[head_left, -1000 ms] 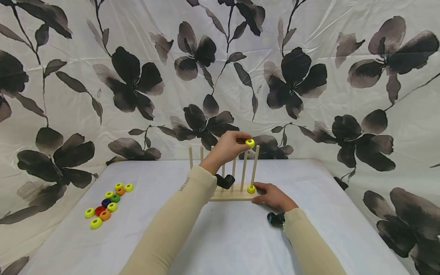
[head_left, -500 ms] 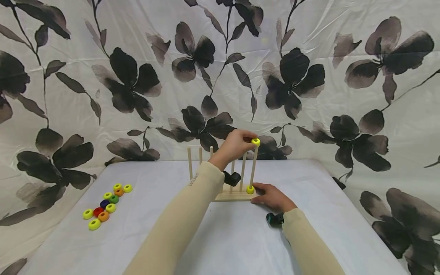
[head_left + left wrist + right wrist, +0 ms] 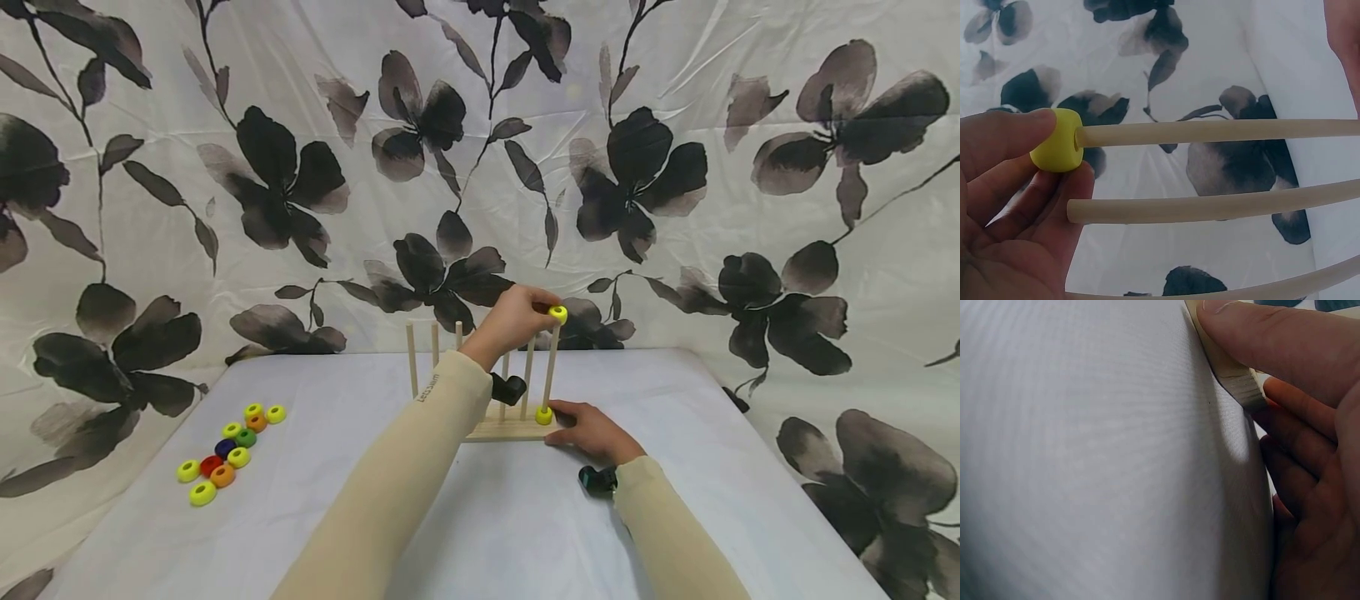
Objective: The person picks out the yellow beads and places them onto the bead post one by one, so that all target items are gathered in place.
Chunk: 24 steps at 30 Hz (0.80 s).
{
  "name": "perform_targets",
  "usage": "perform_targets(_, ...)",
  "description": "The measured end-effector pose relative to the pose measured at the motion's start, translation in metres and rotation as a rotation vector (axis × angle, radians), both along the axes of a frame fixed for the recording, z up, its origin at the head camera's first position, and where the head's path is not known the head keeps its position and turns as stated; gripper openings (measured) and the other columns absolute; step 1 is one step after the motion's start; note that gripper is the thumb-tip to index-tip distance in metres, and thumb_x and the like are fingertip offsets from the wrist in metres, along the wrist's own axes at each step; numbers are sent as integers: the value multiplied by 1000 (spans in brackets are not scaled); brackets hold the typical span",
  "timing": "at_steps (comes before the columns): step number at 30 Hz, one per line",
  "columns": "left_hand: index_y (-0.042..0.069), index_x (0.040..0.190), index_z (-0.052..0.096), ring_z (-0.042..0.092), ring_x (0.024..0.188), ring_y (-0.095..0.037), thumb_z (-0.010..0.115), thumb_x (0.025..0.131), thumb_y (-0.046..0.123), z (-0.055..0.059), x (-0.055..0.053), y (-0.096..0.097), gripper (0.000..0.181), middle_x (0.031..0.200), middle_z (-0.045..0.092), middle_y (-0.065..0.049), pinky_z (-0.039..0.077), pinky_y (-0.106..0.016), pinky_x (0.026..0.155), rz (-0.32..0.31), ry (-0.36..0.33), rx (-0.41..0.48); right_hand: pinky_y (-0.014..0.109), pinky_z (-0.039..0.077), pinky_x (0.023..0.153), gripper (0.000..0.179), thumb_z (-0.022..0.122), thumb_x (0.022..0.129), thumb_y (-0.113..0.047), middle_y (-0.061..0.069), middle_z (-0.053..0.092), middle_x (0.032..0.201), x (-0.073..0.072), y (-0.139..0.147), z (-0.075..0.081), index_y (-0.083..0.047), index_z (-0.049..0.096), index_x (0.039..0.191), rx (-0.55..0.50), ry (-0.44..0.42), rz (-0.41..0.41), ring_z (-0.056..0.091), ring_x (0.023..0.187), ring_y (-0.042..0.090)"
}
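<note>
My left hand (image 3: 516,318) pinches a yellow bead (image 3: 558,315) between thumb and fingers at the top of the rightmost peg (image 3: 551,367). In the left wrist view the peg's tip enters the hole of that yellow bead (image 3: 1057,142). A second yellow bead (image 3: 543,416) sits at the foot of the same peg. My right hand (image 3: 596,432) grips the right end of the wooden peg rack (image 3: 502,430). The right wrist view shows the thumb along the front of the rack's base (image 3: 1241,384), with fingers behind its end. My left forearm hides part of the rack.
Several loose beads in yellow, orange, red, green and dark blue, among them a red bead (image 3: 211,466), lie on the left of the white-covered table (image 3: 480,517). More upright pegs (image 3: 412,358) stand to the left on the rack. A flowered cloth (image 3: 300,67) hangs behind.
My left hand has moved right with the yellow bead, from left of the rightmost peg onto its top, then slightly down. The right hand keeps its place at the rack's end.
</note>
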<state>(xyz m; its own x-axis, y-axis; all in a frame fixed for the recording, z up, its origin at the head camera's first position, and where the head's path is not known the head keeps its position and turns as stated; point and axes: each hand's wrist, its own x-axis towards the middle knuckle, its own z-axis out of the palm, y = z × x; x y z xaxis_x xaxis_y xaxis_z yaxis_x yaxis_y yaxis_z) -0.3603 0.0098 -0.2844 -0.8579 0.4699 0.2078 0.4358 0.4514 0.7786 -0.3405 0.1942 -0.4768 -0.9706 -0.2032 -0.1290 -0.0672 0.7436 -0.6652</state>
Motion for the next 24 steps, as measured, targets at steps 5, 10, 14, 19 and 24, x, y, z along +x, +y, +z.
perform_targets(5,6,127,64,64,100,-16,67,91,12,0,0,0,37,115,68,-6,55,-28,86,-7,11,-18,58,29,114,75,79,78,-42,5,45,150,0,0,0,-26,48,144,0,-4,1,37,141,31)
perform_targets(10,6,126,64,65,99,-16,67,90,12,1,1,2,36,114,68,-6,55,-26,84,1,23,-38,59,29,113,76,79,78,-42,5,45,150,1,0,0,-25,47,144,4,-5,2,37,141,32)
perform_targets(14,6,126,64,64,103,-17,67,90,12,1,2,2,37,117,67,-7,55,-27,87,5,29,-55,59,28,114,75,78,79,-41,5,44,151,2,0,1,-25,47,145,1,-12,0,36,141,31)
perform_targets(19,9,127,64,62,109,-18,67,91,15,1,5,2,37,122,66,-8,54,-32,91,12,46,-71,58,27,115,75,78,79,-40,7,42,152,4,1,1,-23,46,145,11,-4,3,34,143,32)
perform_targets(24,11,127,64,61,109,-18,67,91,17,0,7,-1,36,121,66,-6,54,-32,91,15,63,-66,59,26,115,79,78,79,-40,8,42,152,6,1,2,-18,45,146,1,-8,5,33,143,34)
